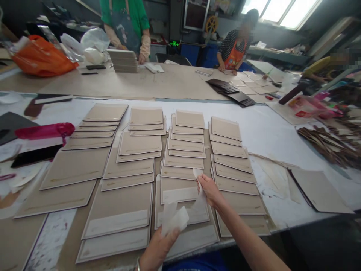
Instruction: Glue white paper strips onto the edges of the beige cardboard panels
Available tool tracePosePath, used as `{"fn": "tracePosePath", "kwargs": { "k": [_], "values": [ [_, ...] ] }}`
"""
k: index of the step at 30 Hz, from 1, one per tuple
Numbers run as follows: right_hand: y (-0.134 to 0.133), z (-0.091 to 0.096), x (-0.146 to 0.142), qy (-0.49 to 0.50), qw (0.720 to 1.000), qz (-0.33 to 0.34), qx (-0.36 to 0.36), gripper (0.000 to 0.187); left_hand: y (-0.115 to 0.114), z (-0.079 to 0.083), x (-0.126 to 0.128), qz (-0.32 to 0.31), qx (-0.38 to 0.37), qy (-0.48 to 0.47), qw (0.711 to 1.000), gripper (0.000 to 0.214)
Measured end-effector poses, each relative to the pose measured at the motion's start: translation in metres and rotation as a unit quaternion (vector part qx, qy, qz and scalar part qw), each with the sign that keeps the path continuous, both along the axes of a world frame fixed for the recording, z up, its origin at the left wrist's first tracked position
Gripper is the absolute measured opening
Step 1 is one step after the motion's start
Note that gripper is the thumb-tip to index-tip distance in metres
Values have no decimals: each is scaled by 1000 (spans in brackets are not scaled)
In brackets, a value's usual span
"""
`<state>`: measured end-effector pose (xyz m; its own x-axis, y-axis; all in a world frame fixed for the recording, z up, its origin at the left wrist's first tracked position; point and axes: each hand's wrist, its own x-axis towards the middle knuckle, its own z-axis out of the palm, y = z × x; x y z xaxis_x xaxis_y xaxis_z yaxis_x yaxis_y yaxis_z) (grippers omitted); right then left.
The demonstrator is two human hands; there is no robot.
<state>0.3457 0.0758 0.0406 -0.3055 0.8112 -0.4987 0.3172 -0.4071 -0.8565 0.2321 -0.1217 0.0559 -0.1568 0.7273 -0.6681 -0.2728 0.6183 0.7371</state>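
Observation:
My left hand [161, 245], at the bottom middle, is closed on a small bunch of translucent white strips [176, 219]. Farther up and to the right, my right hand [208, 189] pinches a single thin white strip [199, 198] that hangs down over the boards. Beneath both hands, beige boards [183, 183] overlap in several columns, many with a yellowish line near the lower edge. White strips lie flat along the lower edge of some near boards, such as a strip [117, 223] left of my left hand.
Across the table sit an orange bag [42, 56], a board stack [124, 60] and dark panels [231, 91]. A pink pouch [45, 130] and black phone [36, 156] lie left. Grey boards [321, 190] and brown pieces [327, 145] are right. Several people stand beyond.

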Motion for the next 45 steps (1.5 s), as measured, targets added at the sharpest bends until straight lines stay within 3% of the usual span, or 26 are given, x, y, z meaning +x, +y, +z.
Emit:
{"fn": "tracePosePath", "kwargs": {
  "k": [2,5,8,12,15,17,23,36,42,45],
  "values": [
    [15,-1,-15,-68,988,121,65,24,10,1,-8,-5,8,44,999,38],
    [36,0,-48,-140,931,289,172,25,25,4,-19,-68,50,126,988,22],
    [51,1,-80,-195,859,412,234,25,41,3,-30,-154,83,322,931,28],
    [58,-3,-107,-244,797,490,256,24,61,-13,-44,-192,86,542,814,37],
    [58,-7,-116,-252,775,519,260,25,73,-31,-52,-174,123,612,761,36],
    [57,-9,-119,-257,764,530,264,26,78,-41,-55,-163,135,636,742,36],
    [56,-6,-126,-295,735,549,267,26,85,-53,-61,-160,142,639,738,37],
    [55,-10,-131,-327,709,554,288,29,95,-48,-64,-203,111,610,758,37],
    [55,-3,-130,-345,709,541,293,33,98,-52,-63,-192,108,633,743,37],
    [66,8,-112,-353,715,542,264,35,98,-52,-62,-193,113,653,724,34]
  ]
}}
